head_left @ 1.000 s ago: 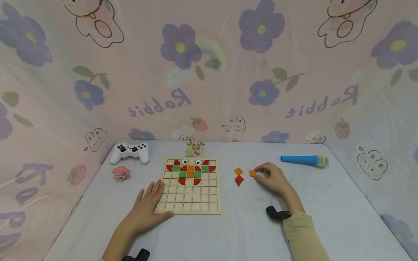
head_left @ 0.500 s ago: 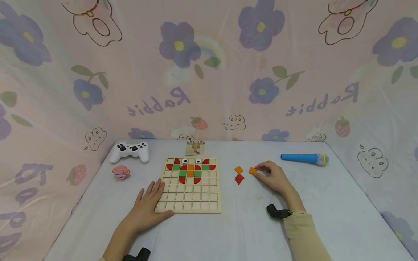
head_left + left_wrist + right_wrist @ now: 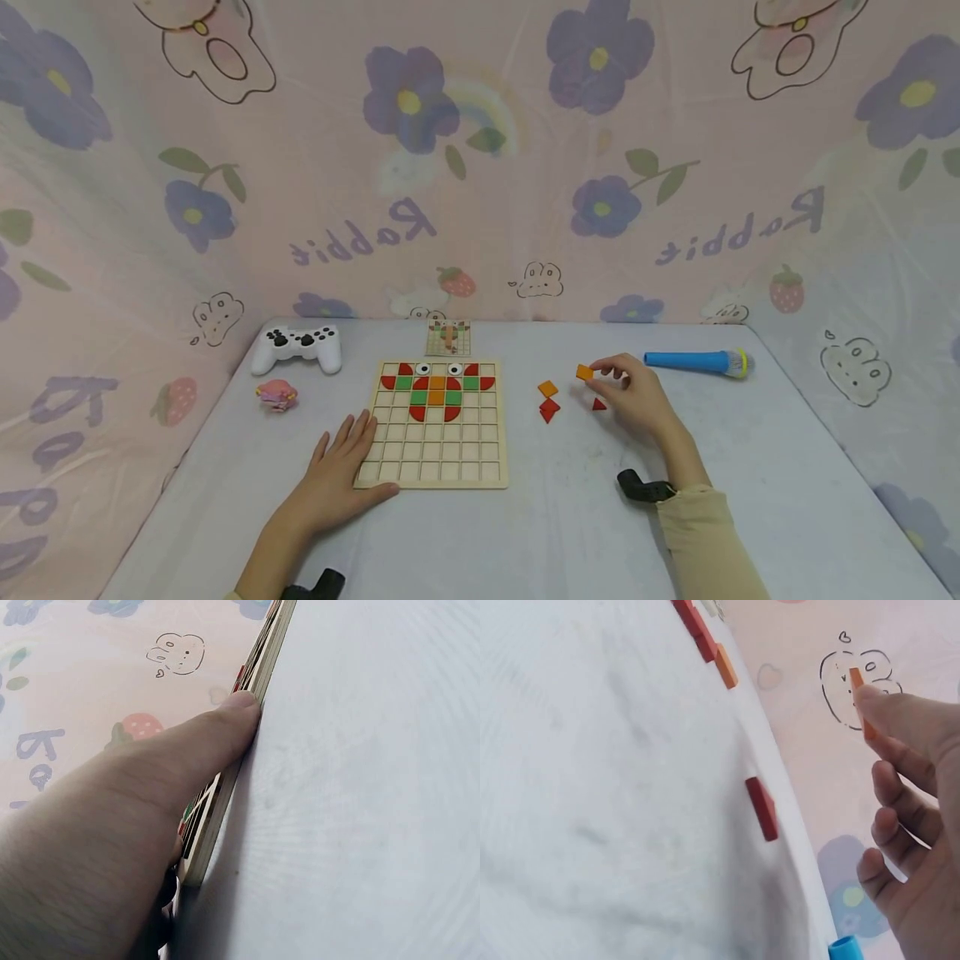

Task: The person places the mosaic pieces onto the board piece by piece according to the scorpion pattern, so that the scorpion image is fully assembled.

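My right hand [image 3: 633, 393] pinches an orange square tile [image 3: 584, 372] between thumb and fingertips; in the right wrist view the tile [image 3: 862, 703] stands on edge, raised off the table. A red triangle tile [image 3: 599, 404] lies just below that hand. To its left are another orange tile [image 3: 548, 388] and red tiles [image 3: 549, 408] close together. My left hand [image 3: 337, 479] rests at the left edge of a wooden grid board [image 3: 442, 450], fingers spread and the thumb on the near edge. Red, green and orange pieces with two eye pieces fill some upper cells of the board.
A small pattern card [image 3: 449, 337] lies behind the board. At the back left are a white game controller [image 3: 296, 348] and a pink toy figure [image 3: 277, 395]. A blue toy microphone [image 3: 693, 363] lies behind my right hand. A patterned cloth [image 3: 510, 167] backs the table.
My right hand has lifted the orange tile up and slightly away from the front, uncovering the red triangle on the table. My left hand stays on the board.
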Demonstrator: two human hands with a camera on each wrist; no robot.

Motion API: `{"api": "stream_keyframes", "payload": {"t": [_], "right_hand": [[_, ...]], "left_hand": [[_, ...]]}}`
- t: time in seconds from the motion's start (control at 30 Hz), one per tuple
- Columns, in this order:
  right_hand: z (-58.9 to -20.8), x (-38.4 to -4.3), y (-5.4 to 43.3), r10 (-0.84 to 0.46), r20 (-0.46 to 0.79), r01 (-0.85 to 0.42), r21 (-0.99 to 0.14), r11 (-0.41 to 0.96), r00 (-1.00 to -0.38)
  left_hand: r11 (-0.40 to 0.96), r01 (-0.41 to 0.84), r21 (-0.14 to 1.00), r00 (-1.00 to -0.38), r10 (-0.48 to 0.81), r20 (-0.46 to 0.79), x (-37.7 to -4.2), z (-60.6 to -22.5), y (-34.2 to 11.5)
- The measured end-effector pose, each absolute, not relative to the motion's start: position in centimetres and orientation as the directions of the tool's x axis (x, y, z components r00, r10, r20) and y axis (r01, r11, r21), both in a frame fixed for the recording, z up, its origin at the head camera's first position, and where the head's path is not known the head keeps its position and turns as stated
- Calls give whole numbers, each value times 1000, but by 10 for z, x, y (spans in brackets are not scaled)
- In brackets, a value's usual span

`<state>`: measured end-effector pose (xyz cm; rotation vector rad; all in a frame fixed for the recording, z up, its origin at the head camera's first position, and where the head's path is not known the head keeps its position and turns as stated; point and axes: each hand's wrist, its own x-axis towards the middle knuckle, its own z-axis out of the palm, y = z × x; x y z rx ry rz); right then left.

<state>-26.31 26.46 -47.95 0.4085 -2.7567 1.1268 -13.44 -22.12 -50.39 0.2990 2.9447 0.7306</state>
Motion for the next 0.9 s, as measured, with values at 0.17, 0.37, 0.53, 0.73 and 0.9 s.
{"api": "stream_keyframes", "payload": {"t": [0.17,0.37,0.53,0.73,0.9], "right_hand": [[-477,-264,262,-208,235,-313,-676,667,-950],[-479,-264,258,-219,232,-319,-669,671,-948],[-472,-263,252,-237,201,-310,-657,687,-951],[-459,-258,229,-250,190,-312,-663,681,-949],[-457,-255,198,-259,185,-313,-693,650,-948]], "left_hand": [[861,172,479,-976,213,-32,-133,-502,-220],[862,173,476,-977,212,-30,-134,-505,-220],[861,176,477,-976,215,-29,-134,-506,-220],[865,189,465,-976,219,-12,-134,-505,-221],[861,192,471,-974,224,-12,-134,-504,-221]]}}
